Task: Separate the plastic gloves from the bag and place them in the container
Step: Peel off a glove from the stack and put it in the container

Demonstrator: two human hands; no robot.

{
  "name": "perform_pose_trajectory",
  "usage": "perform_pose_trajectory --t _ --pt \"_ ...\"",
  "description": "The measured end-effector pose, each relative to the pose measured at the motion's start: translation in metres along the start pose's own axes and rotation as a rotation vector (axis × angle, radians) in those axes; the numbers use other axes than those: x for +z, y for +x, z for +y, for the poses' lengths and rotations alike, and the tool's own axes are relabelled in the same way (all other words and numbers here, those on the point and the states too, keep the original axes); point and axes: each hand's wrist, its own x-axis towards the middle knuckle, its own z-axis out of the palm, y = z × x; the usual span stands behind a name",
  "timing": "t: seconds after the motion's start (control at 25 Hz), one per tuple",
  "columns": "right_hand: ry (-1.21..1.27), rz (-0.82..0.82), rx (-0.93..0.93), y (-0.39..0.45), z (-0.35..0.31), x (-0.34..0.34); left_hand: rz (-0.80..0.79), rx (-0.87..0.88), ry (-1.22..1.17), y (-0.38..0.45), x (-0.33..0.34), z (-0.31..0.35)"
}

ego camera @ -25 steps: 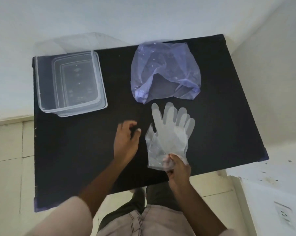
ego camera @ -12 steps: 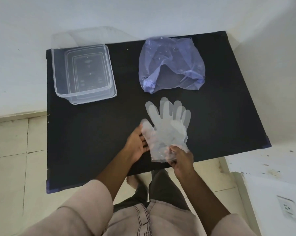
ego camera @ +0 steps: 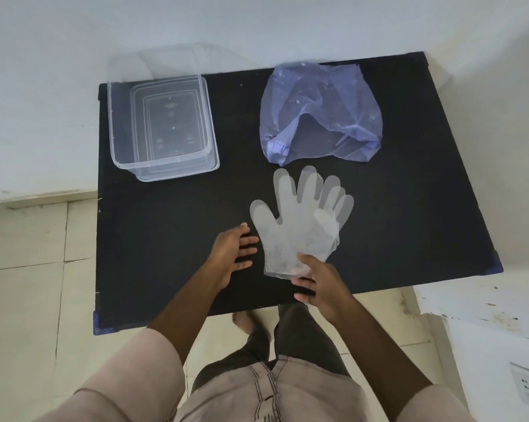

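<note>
A small stack of clear, thin plastic gloves point(ego camera: 299, 226) lies flat on the black rectangular table point(ego camera: 165, 245), a little toward the near edge and right of centre, with the glove fingers fanned out and pointing away from the person and the cuffs toward them (the layers overlap slightly askew, so the exact count cannot be told). The right hand point(ego camera: 315, 281) rests at the cuff end of the stack, its fingers spread and lying on or just against the lower edge of the plastic; whether it pinches a layer or only presses on it cannot be told. The left hand point(ego camera: 231, 254) lies just to the left of the gloves, open with fingers spread and pointing toward the stack, close beside it but holding nothing. Just beyond the fingertips of the gloves sits a crumpled, translucent bluish-purple plastic bag point(ego camera: 318, 114), its open mouth facing the gloves and nearly touching them. Well to the left of the bag, at the far left corner of the table, stands a clear rectangular plastic container point(ego camera: 162, 126), upright with nothing visible inside it. The table stands against a white wall point(ego camera: 257, 25), over a floor of pale tiles point(ego camera: 34, 284), and a white wall socket point(ego camera: 528, 385) shows at the lower right.
</note>
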Motion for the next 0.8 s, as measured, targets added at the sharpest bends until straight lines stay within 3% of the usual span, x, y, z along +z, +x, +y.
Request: perform_pose_trajectory --t 0.16,0.28,0.32,0.48,0.6,0.8 --pt "-0.552 0.059 -0.075 -0.021 -0.005 -0.019 0.017 -0.058 0.120 -0.005 -0.009 -0.018" --pt "-1.159 0.262 -0.415 -0.026 -0.003 -0.027 0.047 -0.019 0.190 -0.006 -0.012 -0.034" --pt "-1.234 0.310 -0.553 -0.026 -0.004 -0.026 0.070 0.029 0.244 -0.007 -0.011 -0.039" --pt "-1.146 0.211 -0.933 -0.013 -0.004 0.000 0.154 0.263 0.564 -0.001 -0.010 -0.054" --pt "-1.144 0.208 -1.131 -0.003 -0.002 0.024 0.182 0.300 0.628 0.003 -0.008 -0.059" --pt "-1.244 0.149 -0.777 0.010 -0.002 0.032 0.235 0.281 0.649 0.006 -0.005 -0.064"
